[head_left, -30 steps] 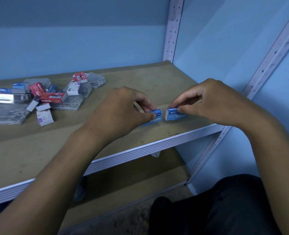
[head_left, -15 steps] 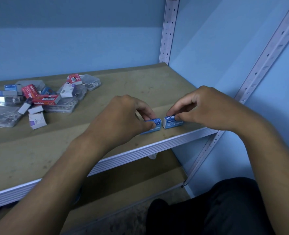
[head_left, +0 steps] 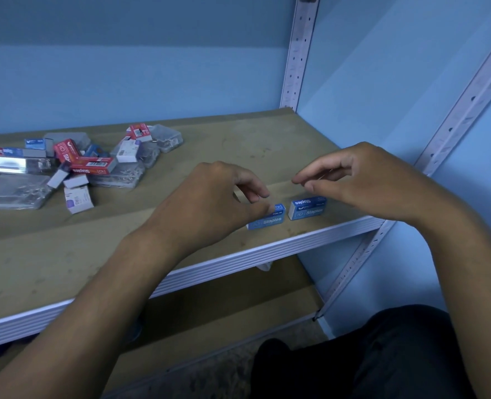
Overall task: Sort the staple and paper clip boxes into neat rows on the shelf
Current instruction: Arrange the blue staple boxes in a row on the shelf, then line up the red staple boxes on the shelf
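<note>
Two small blue staples boxes stand side by side near the front right edge of the brown shelf (head_left: 209, 145). My left hand (head_left: 218, 203) is over the left blue box (head_left: 268, 220): the thumb touches its left end and the fingers are lifted off it. The right blue box (head_left: 307, 209) stands free. My right hand (head_left: 353, 182) hovers just above and behind it, holding nothing, with its fingers loosely curled and apart. A mixed pile of red staples boxes (head_left: 93, 165), white boxes (head_left: 77, 200) and clear paper clip cases (head_left: 13, 194) lies at the back left.
A white metal rail (head_left: 238, 263) runs along the shelf's front. Perforated uprights (head_left: 299, 53) stand at the back right corner and the front right. A lower shelf (head_left: 209, 321) shows beneath. My dark-clothed knee (head_left: 368, 355) is at the bottom right.
My right hand has let go of the right blue box and risen above it. My left hand's fingers have lifted off the left box, leaving only the thumb on it.
</note>
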`<state>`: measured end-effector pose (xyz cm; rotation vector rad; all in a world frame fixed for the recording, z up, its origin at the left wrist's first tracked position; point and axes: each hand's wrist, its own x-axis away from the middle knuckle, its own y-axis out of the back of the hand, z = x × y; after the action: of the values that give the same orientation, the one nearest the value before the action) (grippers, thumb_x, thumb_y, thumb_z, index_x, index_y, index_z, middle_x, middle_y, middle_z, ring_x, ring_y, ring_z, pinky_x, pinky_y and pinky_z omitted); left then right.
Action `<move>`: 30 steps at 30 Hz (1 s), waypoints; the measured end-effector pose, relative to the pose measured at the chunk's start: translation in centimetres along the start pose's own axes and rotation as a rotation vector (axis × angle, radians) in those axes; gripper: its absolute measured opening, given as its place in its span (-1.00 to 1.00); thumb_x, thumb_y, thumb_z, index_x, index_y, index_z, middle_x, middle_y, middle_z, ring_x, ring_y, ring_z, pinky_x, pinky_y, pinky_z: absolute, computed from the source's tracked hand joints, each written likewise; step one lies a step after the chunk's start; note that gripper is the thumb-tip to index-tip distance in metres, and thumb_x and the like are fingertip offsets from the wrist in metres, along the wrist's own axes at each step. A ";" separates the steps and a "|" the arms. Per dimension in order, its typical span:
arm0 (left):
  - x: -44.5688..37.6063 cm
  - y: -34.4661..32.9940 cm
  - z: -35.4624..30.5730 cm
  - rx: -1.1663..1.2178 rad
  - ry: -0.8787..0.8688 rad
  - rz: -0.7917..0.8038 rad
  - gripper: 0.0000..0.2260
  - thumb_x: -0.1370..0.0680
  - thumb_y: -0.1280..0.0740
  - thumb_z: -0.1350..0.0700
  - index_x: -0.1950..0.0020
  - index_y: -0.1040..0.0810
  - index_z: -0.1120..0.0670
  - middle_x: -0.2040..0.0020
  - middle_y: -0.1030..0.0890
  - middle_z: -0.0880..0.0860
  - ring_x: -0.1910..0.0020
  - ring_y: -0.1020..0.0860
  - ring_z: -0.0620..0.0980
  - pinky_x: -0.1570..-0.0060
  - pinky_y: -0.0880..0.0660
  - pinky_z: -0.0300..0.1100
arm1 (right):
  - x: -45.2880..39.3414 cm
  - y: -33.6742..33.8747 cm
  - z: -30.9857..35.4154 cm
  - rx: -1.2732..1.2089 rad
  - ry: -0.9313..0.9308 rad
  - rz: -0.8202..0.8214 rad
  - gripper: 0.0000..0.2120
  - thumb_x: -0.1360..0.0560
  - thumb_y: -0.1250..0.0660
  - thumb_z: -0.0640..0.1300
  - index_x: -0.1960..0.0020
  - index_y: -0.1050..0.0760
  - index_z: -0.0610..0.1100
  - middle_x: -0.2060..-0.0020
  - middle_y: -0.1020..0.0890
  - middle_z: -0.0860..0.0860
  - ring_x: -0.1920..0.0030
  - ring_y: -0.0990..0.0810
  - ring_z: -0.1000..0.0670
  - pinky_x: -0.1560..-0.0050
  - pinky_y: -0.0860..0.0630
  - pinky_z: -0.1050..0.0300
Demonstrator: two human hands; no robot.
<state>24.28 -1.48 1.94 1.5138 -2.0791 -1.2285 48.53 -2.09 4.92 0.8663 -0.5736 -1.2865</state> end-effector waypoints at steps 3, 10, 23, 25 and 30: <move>0.4 1.1 0.6 -0.033 0.011 -0.034 -0.84 -0.46 -0.43 -0.15 0.01 -0.68 -0.15 0.16 -0.65 -0.23 0.21 -0.58 -0.28 0.20 -0.52 -0.32 | -0.3 -0.3 0.6 -0.005 0.041 -0.029 -0.86 -0.54 -0.44 -0.04 0.01 -0.71 0.20 0.12 -0.72 0.29 0.05 -0.64 0.30 0.00 -0.49 0.41; 2.6 5.0 2.5 -0.105 0.026 -0.068 -0.89 -0.50 -0.42 -0.06 0.04 -0.69 -0.08 0.15 -0.66 -0.19 0.16 -0.55 -0.39 0.22 -0.43 -0.52 | -2.0 -1.9 3.2 -0.013 0.147 0.014 -0.84 -0.54 -0.44 -0.06 0.03 -0.71 0.21 0.14 -0.70 0.33 0.07 -0.63 0.32 0.06 -0.48 0.41; 8.0 10.7 7.6 -0.129 0.177 -0.177 -0.89 -0.48 -0.42 -0.05 0.07 -0.69 -0.07 0.16 -0.67 -0.18 0.17 -0.58 -0.28 0.19 -0.46 -0.43 | -5.8 -7.2 10.6 -0.001 0.272 0.145 -0.84 -0.55 -0.42 -0.05 0.02 -0.71 0.22 0.12 -0.70 0.33 0.05 -0.61 0.35 0.07 -0.44 0.43; 8.5 11.0 8.2 -0.122 0.199 -0.196 -0.90 -0.48 -0.43 -0.04 0.08 -0.69 -0.07 0.15 -0.67 -0.16 0.18 -0.56 -0.31 0.21 -0.43 -0.48 | -6.4 -8.2 11.6 -0.001 0.278 0.166 -0.84 -0.55 -0.42 -0.07 0.03 -0.71 0.19 0.13 -0.71 0.31 0.07 -0.62 0.33 0.06 -0.48 0.41; 9.5 11.6 9.4 -0.146 0.216 -0.225 -0.93 -0.49 -0.44 -0.03 0.08 -0.69 -0.07 0.18 -0.64 -0.20 0.21 -0.51 -0.43 0.27 -0.33 -0.57 | -7.4 -10.3 13.6 0.002 0.294 0.215 -0.84 -0.54 -0.42 -0.10 0.02 -0.73 0.15 0.14 -0.72 0.28 0.08 -0.64 0.31 0.01 -0.51 0.39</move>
<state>6.89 -4.52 2.98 1.7611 -1.6832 -1.2009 30.28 1.53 4.97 0.9483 -0.4209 -0.9435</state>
